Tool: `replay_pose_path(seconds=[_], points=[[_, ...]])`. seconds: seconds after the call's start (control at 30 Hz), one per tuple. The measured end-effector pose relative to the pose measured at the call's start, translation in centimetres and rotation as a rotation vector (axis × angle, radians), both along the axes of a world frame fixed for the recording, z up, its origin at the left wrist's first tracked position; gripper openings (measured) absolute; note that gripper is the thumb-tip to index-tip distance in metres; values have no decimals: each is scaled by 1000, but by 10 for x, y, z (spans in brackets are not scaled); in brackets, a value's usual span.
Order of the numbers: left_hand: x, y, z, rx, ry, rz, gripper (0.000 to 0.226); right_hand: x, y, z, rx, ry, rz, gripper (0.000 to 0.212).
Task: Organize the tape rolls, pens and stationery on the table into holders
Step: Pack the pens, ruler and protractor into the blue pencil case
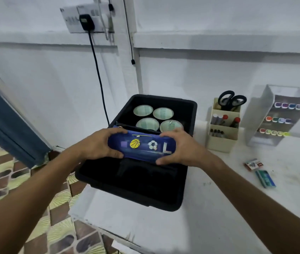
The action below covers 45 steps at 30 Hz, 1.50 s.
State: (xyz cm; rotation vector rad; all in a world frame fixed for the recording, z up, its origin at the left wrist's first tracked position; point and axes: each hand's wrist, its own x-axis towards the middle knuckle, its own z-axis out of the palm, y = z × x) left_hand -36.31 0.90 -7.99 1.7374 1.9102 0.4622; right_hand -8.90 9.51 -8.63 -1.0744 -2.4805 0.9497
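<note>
A blue pencil case (142,145) printed with a basketball and a football is held over the middle of a black bin (187,176). My left hand (99,145) grips its left end and my right hand (178,149) grips its right end. Behind the case, several clear tape rolls (162,113) lie flat in the far part of the bin. The bin's near part looks dark and I cannot make out what lies in it.
A cream desk organizer (222,142) with black scissors (231,100) and markers stands right of the bin. Beyond it is a white rack of coloured markers (279,120). A red box (253,164) and a teal box (265,178) lie on the white table. The table's left edge drops to a tiled floor.
</note>
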Motion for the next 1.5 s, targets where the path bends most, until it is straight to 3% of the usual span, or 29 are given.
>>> replay_pose_path(seconds=[0.07, 0.17, 0.3, 0.43, 0.5, 0.6, 0.73, 0.9, 1.07, 1.13, 1.23, 1.33, 1.5], points=[[-5, 4, -5, -12, 117, -37, 77, -5, -1, -4, 28, -179, 59, 82], [-6, 11, -12, -76, 243, -113, 75, -16, -5, -12, 169, -406, 184, 65], [0, 16, -27, -226, 348, -187, 76, -28, -9, -22, 215, -552, 213, 53], [6, 20, -36, -300, 472, -177, 82, -34, -8, -24, 272, -599, 196, 57], [12, 18, -37, -282, 541, -160, 81, -35, -9, -23, 313, -543, 203, 58], [23, 17, -32, -200, 630, -169, 72, -39, -13, -22, 208, -440, 243, 50], [26, 23, -39, -222, 503, -289, 65, -41, -13, -28, 180, -490, 265, 45], [24, 17, -42, -290, 461, -266, 66, -51, -8, -28, 243, -593, 325, 43], [37, 14, -23, -171, 427, -215, 51, -40, -10, -24, 234, -445, 241, 37], [53, 16, -9, -80, 391, -194, 55, -26, -9, -17, 242, -367, 214, 36], [88, 25, 14, 57, 337, -217, 56, 7, -3, -4, 293, -239, 122, 39], [141, 41, 34, 171, 291, -244, 42, 55, 2, 11, 311, -117, 29, 33], [241, 75, 42, 179, 227, -363, 38, 151, 6, 21, 238, -157, -204, 38]])
